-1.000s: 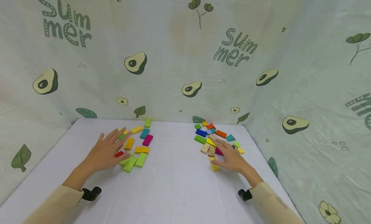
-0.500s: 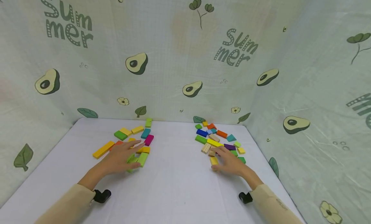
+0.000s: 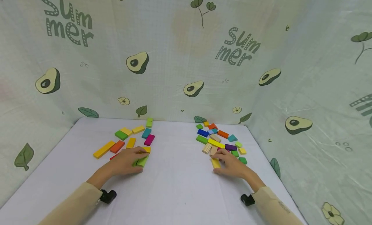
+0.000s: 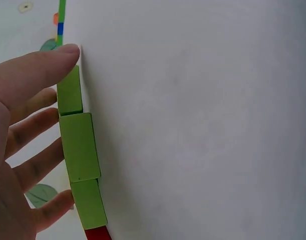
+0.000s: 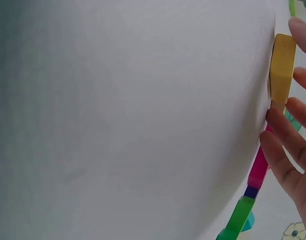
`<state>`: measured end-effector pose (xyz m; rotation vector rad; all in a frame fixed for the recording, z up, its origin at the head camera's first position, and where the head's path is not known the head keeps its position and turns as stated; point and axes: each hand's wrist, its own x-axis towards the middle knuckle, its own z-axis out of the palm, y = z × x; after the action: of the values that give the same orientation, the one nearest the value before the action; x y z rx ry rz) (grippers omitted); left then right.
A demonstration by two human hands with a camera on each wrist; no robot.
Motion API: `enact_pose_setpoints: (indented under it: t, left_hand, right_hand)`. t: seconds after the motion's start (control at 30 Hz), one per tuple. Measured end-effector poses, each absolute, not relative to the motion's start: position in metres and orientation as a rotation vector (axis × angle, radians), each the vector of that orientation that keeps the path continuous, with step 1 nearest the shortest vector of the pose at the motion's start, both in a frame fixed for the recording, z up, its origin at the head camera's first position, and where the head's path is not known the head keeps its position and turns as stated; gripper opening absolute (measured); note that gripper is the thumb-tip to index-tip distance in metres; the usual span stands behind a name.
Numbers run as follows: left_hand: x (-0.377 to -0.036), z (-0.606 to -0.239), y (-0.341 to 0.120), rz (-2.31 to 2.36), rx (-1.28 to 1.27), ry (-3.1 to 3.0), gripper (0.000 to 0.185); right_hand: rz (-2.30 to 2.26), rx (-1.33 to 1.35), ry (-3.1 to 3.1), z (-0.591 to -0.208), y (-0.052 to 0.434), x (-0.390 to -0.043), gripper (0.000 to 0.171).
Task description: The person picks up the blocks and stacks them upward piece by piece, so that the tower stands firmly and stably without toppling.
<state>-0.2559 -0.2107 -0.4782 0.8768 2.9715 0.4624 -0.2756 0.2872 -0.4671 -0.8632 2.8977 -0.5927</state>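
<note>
My left hand (image 3: 126,160) lies over a row of light green blocks (image 3: 142,161). In the left wrist view its fingers (image 4: 37,130) spread across the tops of three green blocks (image 4: 80,147) lined up end to end, with the thumb at the far end. A red block (image 4: 96,233) follows the row. My right hand (image 3: 232,163) curls over a small yellow block (image 3: 215,163). In the right wrist view the yellow block (image 5: 282,65) sits on the table between the thumb and the fingers (image 5: 288,112). A magenta block (image 5: 258,167) lies under those fingers.
Left cluster: a long yellow block (image 3: 103,149), an orange block (image 3: 117,146), a magenta block (image 3: 149,140), a teal block (image 3: 146,133). Right cluster: a blue block (image 3: 202,133), a purple block (image 3: 231,147), pale wooden blocks (image 3: 207,148). Printed cloth walls (image 3: 191,88) enclose the white table (image 3: 180,189).
My left hand slid right and nearer, uncovering the long yellow and orange blocks, and the green blocks moved right with it. My right hand drew nearer and its fingers curled over the yellow block.
</note>
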Motion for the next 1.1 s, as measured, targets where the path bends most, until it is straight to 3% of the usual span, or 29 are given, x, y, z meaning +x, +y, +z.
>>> enact_pose_setpoints:
  t: [0.63,1.1]
  left_hand:
    - [-0.253,-0.47,-0.199,0.566,0.768,2.921,0.061]
    - [-0.255,-0.472,-0.179,0.568,0.682,2.92,0.063]
  right_hand:
    - [-0.536,-0.889,2.821,-0.465,0.294,-0.277,0.058]
    - [-0.599,-0.895,2.811,-0.463,0.254,-0.273,0.057]
